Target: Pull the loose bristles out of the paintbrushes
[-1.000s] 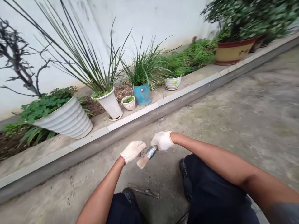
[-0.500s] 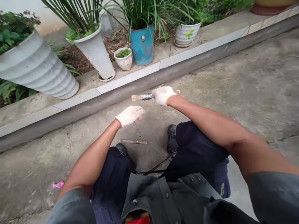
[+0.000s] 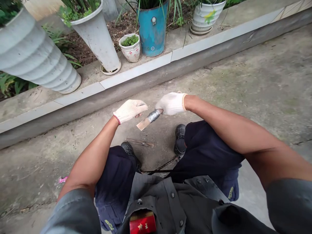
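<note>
A flat wooden stick [image 3: 143,124] wound with silvery wire [image 3: 154,116] is held by one end in my right hand [image 3: 172,103]. That hand wears a white knit glove and is closed. The stick slants down to the left over the concrete. My left hand [image 3: 131,110], also gloved, is just left of the wound wire with thumb and fingers pinched together. Whatever lies between its fingertips is too thin to make out. On the ground below is another wooden stick [image 3: 143,143] with a little wire round its middle, near my left shoe [image 3: 129,150].
A low tiled kerb [image 3: 136,76] crosses beyond my hands. On it stand a ribbed white planter [image 3: 44,55], a tall white pot [image 3: 97,39], a small flowered pot [image 3: 131,53], a blue bucket [image 3: 152,32] and a white pot [image 3: 207,16]. A pink object [image 3: 63,179] lies at left.
My right hand has turned the wire-wound stick, so its free end now points down and nearer to me. My left hand has moved up slightly and left. The view has tilted slightly downward.
</note>
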Available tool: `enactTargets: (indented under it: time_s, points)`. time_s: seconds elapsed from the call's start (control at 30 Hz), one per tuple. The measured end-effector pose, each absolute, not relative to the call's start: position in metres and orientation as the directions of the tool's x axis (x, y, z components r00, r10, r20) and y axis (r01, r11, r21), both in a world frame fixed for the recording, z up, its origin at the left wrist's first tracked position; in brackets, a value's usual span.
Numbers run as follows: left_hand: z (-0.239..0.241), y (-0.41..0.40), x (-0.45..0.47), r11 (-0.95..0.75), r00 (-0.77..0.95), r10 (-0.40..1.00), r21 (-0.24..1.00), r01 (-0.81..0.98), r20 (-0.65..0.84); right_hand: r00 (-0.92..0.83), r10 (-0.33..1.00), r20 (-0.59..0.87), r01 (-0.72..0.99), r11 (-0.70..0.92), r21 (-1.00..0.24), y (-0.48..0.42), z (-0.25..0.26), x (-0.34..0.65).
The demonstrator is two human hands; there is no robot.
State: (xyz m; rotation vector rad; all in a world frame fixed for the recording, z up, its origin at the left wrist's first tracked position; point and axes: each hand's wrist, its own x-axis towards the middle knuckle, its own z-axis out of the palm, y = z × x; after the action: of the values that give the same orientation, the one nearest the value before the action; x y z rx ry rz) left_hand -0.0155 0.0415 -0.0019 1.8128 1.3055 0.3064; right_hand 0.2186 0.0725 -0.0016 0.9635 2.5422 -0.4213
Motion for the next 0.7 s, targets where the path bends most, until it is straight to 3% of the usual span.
enactTargets:
  time_s: [0.1, 0.17, 0.27, 0.37, 0.53, 0.7]
  points:
    - [-0.007, 0.040, -0.012, 0.027, 0.431, 0.852, 0.847, 0.530, -0.297, -0.705, 0.622, -0.341, 0.710, 0.622, -0.332, 0.078, 0.002, 0.223]
    - [-0.009, 0.040, -0.005, 0.056, 0.425, 0.851, 0.858, 0.510, -0.308, -0.623, 0.743, -0.243, 0.770, 0.530, -0.355, 0.087, 0.001, 0.223]
    - [-0.010, 0.038, 0.005, 0.044, 0.438, 0.831, 0.826, 0.562, -0.343, -0.409, 0.890, -0.202, 0.909, 0.379, -0.170, 0.100, -0.005, 0.220]
    - [-0.012, 0.036, 0.011, 0.028, 0.470, 0.791, 0.792, 0.610, -0.390, -0.280, 0.932, -0.228, 0.957, 0.291, 0.014, 0.104, -0.010, 0.216]
    - [-0.008, 0.036, 0.010, 0.017, 0.432, 0.797, 0.730, 0.683, -0.422, -0.304, 0.925, -0.230, 0.934, 0.337, 0.121, 0.084, -0.006, 0.206]
    - [0.002, 0.037, 0.004, -0.187, 0.436, 0.854, 0.615, 0.766, -0.284, -0.448, 0.840, -0.306, 0.853, 0.504, 0.135, 0.069, -0.004, 0.200]
